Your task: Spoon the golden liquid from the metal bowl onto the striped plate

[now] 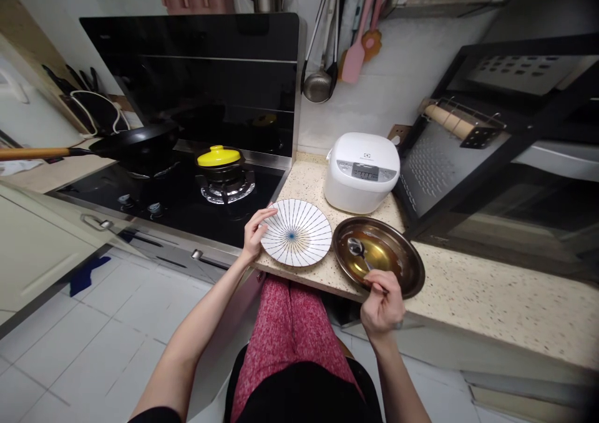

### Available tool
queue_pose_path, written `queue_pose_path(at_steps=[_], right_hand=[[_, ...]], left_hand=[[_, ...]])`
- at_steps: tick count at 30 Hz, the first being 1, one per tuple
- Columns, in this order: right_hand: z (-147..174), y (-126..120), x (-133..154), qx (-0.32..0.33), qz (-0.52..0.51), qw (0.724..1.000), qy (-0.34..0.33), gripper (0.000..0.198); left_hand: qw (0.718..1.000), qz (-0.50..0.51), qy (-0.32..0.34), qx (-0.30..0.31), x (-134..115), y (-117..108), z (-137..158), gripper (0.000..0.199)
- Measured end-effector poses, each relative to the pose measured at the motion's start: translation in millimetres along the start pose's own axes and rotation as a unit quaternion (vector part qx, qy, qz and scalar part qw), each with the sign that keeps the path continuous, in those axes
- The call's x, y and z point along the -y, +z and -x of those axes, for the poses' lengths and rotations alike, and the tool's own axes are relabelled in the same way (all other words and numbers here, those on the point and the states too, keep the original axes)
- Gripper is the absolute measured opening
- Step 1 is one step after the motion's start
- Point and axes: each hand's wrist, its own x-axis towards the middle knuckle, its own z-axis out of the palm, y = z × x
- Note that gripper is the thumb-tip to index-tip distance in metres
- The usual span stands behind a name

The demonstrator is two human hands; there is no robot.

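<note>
My left hand [256, 231] grips the left rim of a white plate [304, 248] with dark lines radiating from a blue centre. Its fingers lie over the rim; the thumb is hard to make out. The plate rests at the counter's front edge. Right of it stands a wide metal bowl [414, 273] holding clear yellowish liquid [374, 254]. Closed around the handle of a metal spoon [356, 246], my right hand [384, 301] is over the bowl's front rim. The spoon's head is inside the bowl, near its left side.
A white rice cooker [362, 173] stands behind the bowl. On the stove [182, 204] at left are a small pot with a yellow lid [218, 156] and a black wok [135, 141], its wooden handle pointing left. Utensils, including a ladle [318, 86], hang on the wall. A black rack [468, 130] stands at right.
</note>
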Motion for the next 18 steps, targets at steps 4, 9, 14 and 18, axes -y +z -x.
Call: queue_pose_path(at_steps=[4,9,14,18], right_hand=[[8,16,16,-0.074,-0.089,0.987,0.111,0.018],[16,39,25,0.003,-0.128,0.986,0.104,0.02],[20,57,20,0.05,-0.139,0.981,0.124,0.022],[22,65,14,0.059,-0.145,0.978,0.138,0.023]], left_hand=[[1.0,-0.003,-0.001,-0.001,0,0,0,0.035],[1.0,-0.001,-0.005,-0.006,1,0,0,0.035],[1.0,-0.01,-0.005,-0.004,2,-1,1,0.036],[1.0,-0.008,-0.005,-0.002,2,-1,1,0.036]])
